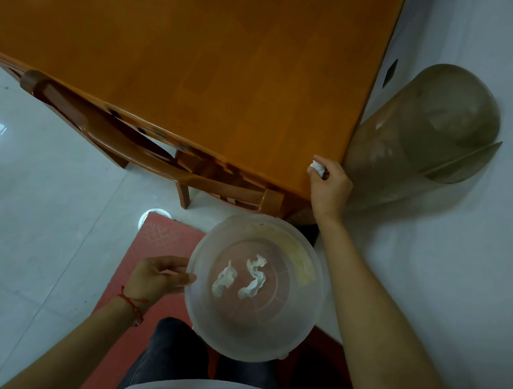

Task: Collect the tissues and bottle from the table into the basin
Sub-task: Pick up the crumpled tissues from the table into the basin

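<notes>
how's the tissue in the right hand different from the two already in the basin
The tissue in the right hand is wadded into a tight ball; the two tissues in the basin are loosely twisted strips. The right hand pinches its tissue at the table corner, while the other two lie free on the bottom of the basin, which the left hand holds. All are white and crumpled.

A single wide-angle head camera looks steeply down from the person's own height, facing forward toward 12 o'clock. The wooden table (202, 54) fills the upper frame, the floor (15, 210) spreads at 9 o'clock, and the person's legs (180, 348) sit nearest at 6 o'clock. Edges bend with lens distortion.
</notes>
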The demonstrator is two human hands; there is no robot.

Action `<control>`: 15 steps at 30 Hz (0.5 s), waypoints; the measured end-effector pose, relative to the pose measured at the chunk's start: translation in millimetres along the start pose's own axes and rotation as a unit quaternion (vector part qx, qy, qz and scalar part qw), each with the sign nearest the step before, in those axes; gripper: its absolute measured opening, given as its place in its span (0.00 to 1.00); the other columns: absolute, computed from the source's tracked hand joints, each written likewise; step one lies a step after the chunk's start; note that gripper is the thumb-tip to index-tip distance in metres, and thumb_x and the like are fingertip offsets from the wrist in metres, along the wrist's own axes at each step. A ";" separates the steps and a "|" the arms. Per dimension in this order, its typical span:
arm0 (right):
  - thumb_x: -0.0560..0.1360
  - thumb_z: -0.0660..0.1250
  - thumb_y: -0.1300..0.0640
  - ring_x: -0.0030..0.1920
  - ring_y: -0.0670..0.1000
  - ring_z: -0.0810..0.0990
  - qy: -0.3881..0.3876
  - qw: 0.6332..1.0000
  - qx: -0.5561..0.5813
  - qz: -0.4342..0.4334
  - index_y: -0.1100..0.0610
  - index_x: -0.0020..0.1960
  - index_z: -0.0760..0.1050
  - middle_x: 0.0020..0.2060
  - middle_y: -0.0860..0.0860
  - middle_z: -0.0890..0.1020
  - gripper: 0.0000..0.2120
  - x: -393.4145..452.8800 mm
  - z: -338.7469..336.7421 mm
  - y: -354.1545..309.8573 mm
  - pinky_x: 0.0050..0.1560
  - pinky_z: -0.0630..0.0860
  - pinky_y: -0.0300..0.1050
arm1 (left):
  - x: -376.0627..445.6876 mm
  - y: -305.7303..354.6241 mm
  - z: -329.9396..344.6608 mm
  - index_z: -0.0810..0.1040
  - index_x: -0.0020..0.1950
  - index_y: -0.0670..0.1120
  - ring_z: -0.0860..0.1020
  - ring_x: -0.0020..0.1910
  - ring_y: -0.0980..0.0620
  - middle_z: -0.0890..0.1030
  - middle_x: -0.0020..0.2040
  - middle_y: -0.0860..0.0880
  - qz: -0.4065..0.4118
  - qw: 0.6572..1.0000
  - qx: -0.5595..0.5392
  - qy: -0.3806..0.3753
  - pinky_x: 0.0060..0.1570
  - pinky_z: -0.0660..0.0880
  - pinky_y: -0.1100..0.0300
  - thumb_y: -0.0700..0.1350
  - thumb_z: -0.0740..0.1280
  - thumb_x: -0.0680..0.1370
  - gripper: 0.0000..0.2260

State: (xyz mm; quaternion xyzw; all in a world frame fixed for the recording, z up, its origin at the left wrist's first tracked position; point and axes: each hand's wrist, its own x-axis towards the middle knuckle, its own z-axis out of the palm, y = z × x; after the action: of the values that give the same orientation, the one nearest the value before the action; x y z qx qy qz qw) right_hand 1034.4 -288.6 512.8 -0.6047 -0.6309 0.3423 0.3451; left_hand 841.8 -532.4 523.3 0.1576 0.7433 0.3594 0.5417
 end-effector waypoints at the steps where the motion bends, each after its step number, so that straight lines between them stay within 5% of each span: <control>1: 0.73 0.67 0.64 0.54 0.50 0.78 0.007 1.000 0.010 -0.003 0.61 0.56 0.78 0.54 0.56 0.81 0.12 -7.0 -2.9 -3.2 0.50 0.72 0.33 | 0.1 -0.1 -0.6 0.82 0.42 0.41 0.82 0.29 0.55 0.82 0.36 0.47 0.001 1.000 0.000 -0.001 0.28 0.77 0.67 0.32 0.73 0.66 0.08; 8: 0.71 0.69 0.63 0.51 0.44 0.77 0.030 0.998 0.037 -0.029 0.60 0.55 0.79 0.51 0.51 0.81 0.12 -79.6 -30.6 -22.9 0.50 0.73 0.27 | 0.0 -1.8 -4.2 0.81 0.43 0.42 0.82 0.30 0.57 0.82 0.38 0.46 -0.007 1.000 -0.006 -0.013 0.28 0.78 0.68 0.32 0.72 0.66 0.08; 15: 0.68 0.72 0.65 0.54 0.47 0.79 -0.056 0.997 0.034 -0.031 0.61 0.56 0.78 0.52 0.48 0.79 0.16 -171.0 -37.4 -29.7 0.56 0.72 0.28 | 0.5 -4.9 -7.5 0.81 0.47 0.39 0.82 0.32 0.55 0.82 0.39 0.46 -0.002 1.000 -0.006 -0.022 0.30 0.78 0.67 0.33 0.72 0.67 0.09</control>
State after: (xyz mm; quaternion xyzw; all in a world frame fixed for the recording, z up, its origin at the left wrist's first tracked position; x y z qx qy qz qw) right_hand 1055.7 -459.9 554.1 -0.5523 -0.6556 0.3862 0.3405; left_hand 835.6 -538.2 520.7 0.1610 0.7294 0.3588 0.5598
